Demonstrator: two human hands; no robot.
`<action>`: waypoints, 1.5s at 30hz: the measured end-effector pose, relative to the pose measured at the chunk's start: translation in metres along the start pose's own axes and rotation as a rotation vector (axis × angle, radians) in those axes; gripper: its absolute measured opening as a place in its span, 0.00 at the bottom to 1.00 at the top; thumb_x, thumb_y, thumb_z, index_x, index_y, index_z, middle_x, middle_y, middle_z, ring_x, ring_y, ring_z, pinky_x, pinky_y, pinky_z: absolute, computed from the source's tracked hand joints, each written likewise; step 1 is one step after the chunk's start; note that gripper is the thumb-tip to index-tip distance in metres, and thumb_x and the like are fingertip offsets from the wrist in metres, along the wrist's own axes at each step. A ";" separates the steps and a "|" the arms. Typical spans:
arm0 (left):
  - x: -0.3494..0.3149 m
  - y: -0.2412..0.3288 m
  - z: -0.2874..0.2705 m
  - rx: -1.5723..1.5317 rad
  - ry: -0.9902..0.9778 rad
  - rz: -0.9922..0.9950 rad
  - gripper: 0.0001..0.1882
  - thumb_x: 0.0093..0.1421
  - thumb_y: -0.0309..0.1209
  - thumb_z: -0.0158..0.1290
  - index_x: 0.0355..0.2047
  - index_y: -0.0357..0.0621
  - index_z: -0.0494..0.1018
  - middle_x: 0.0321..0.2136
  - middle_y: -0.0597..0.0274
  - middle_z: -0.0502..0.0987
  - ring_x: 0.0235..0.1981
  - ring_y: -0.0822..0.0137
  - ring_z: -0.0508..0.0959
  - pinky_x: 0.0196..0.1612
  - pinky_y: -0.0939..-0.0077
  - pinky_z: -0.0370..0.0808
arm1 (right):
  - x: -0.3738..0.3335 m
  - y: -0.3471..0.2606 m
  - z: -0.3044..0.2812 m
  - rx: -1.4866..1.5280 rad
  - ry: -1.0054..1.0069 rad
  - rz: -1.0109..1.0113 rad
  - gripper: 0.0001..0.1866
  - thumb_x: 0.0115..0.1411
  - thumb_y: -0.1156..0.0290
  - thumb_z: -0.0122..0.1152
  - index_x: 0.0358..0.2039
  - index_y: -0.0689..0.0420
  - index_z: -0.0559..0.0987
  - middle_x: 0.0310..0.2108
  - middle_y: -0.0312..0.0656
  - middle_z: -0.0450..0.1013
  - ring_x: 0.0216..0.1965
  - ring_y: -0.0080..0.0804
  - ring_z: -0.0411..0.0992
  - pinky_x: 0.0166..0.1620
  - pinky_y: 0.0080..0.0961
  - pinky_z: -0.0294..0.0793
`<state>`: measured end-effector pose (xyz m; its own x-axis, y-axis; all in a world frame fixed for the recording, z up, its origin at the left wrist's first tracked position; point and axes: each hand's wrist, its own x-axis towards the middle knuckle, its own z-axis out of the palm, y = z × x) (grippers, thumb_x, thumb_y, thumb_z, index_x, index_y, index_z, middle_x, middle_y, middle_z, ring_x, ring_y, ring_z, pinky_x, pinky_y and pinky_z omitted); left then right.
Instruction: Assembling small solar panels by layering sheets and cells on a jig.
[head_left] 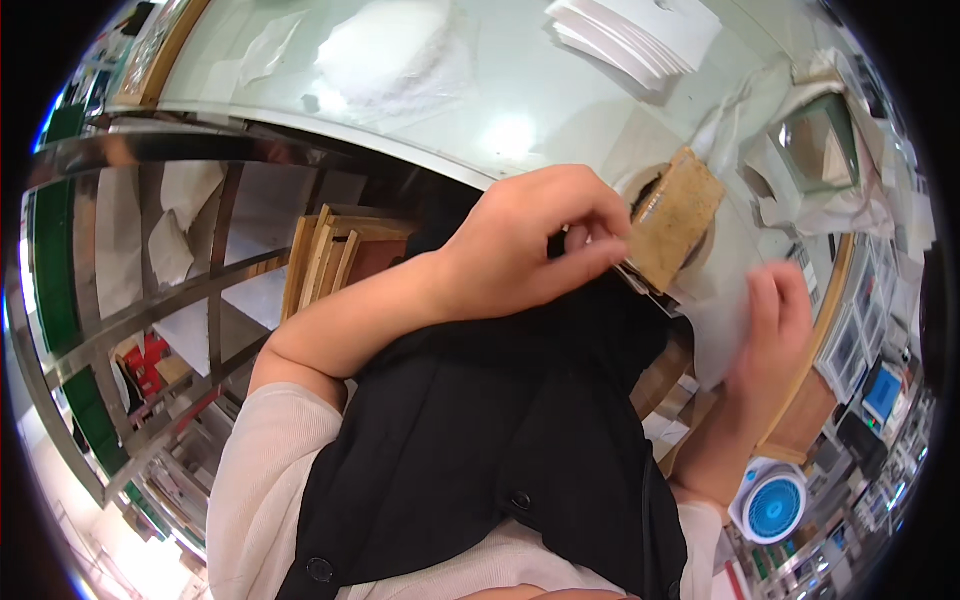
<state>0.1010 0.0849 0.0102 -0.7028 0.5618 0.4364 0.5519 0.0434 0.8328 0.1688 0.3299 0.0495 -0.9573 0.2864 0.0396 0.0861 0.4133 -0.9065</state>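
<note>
My left hand (545, 240) is curled at the table's front edge, thumb and fingertips pinched together; what they hold, if anything, I cannot make out. Right beside those fingertips lies a worn yellow-brown rectangular block (682, 222), tilted, on top of a round object (705, 248) that it mostly covers. Thin sheet edges show under its near end. To the right, my right hand (775, 325) is smeared by motion, its fingers bent against a thin, whitish translucent sheet (715, 338). That sheet hangs between the block and the hand, past the table edge.
On the pale glass-like tabletop (540, 110) lie a white heap (385, 50) and a fanned stack of white sheets (640, 40). A green-edged glass box (820, 145) stands among crumpled wrapping at right. Wooden frames (325, 255) lean below left, by a metal rack (215, 270). A blue-white fan (773, 505) sits lower right.
</note>
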 end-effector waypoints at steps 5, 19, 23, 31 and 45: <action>0.004 -0.009 0.015 -0.345 -0.003 -0.560 0.14 0.58 0.21 0.55 0.44 0.38 0.66 0.28 0.70 0.72 0.28 0.82 0.69 0.32 0.88 0.67 | 0.035 0.025 0.016 0.198 -0.092 0.186 0.08 0.62 0.68 0.58 0.35 0.60 0.75 0.27 0.26 0.65 0.27 0.11 0.57 0.32 0.10 0.56; 0.012 0.015 0.020 -0.017 -0.124 0.124 0.18 0.48 0.17 0.62 0.41 0.37 0.72 0.34 0.53 0.76 0.29 0.62 0.78 0.32 0.75 0.75 | 0.007 -0.032 0.016 1.105 0.004 0.336 0.11 0.66 0.71 0.50 0.44 0.62 0.73 0.36 0.38 0.73 0.38 0.21 0.73 0.41 0.14 0.72; 0.004 0.013 0.033 -0.109 -0.007 0.251 0.18 0.48 0.21 0.60 0.42 0.44 0.75 0.31 0.57 0.76 0.28 0.61 0.78 0.29 0.73 0.76 | 0.003 -0.040 0.035 1.104 0.045 0.310 0.12 0.66 0.68 0.50 0.44 0.62 0.73 0.36 0.38 0.73 0.36 0.20 0.72 0.39 0.14 0.71; 0.029 0.008 -0.010 0.043 0.107 0.232 0.09 0.52 0.17 0.58 0.35 0.33 0.74 0.30 0.52 0.79 0.31 0.65 0.80 0.34 0.78 0.77 | 0.047 -0.019 0.012 0.728 -0.207 0.185 0.13 0.64 0.70 0.51 0.46 0.61 0.74 0.34 0.32 0.70 0.33 0.16 0.68 0.38 0.13 0.66; 0.000 -0.020 0.008 0.334 0.048 0.178 0.12 0.42 0.23 0.64 0.29 0.44 0.77 0.26 0.65 0.72 0.25 0.65 0.71 0.27 0.73 0.68 | 0.042 0.014 0.027 -0.162 -0.129 -0.225 0.11 0.59 0.76 0.55 0.44 0.59 0.75 0.26 0.29 0.61 0.28 0.17 0.58 0.33 0.12 0.59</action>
<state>0.0934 0.0911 -0.0095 -0.5985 0.5461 0.5861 0.7776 0.2201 0.5890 0.1220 0.3249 0.0271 -0.9836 0.0644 0.1686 -0.0988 0.5897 -0.8016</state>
